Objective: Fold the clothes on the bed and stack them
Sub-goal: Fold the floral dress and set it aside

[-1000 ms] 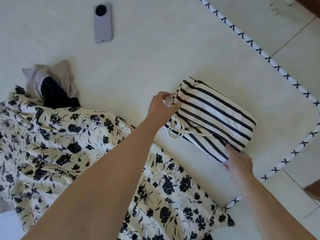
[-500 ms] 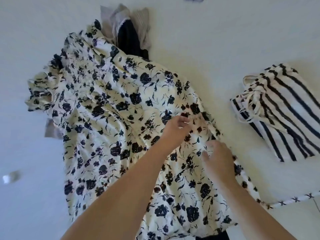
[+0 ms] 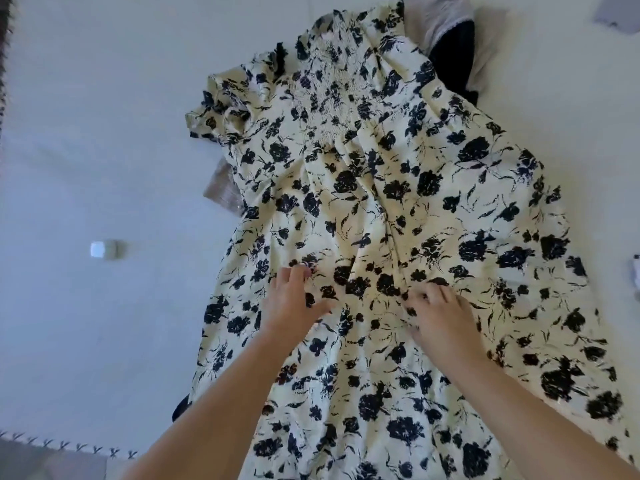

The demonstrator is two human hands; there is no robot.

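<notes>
At the far left, on the pale sheet of the bed [image 3: 86, 150], sits a small white rounded object [image 3: 104, 250], blurred; it may be a cap or a little case, but the view is too soft to tell. Along the near left edge runs the bed's trim [image 3: 69, 446], white with dark cross-stitches.

Next comes the floral dress [image 3: 381, 202], the garment in hand, spread over the middle and right of the bed with its gathered, smocked bodice toward the far side and its skirt fanning toward the person. The cloth looks thin, cream with dark blue flowers, lying in soft ridges and puckers. I judge it light and limp, prone to slide and bunch rather than hold a crease, so it should be taken by seams or hem edges and smoothed flat before each fold. A beige ribbed piece of cloth [image 3: 221, 188] peeps out from under the dress's left edge.

The left hand [image 3: 291, 299] rests on the skirt with its fingers bent into the cloth at the tips, seemingly pinching a small ridge. The right hand [image 3: 440, 317] lies just beside it to the right, its fingertips likewise dug into a fold of the dress; motion blur hides how firm the hold is.

Beyond the bodice, at the upper right, a crumpled grey and black garment [image 3: 450, 46] lies partly under the dress, unfolded.
</notes>
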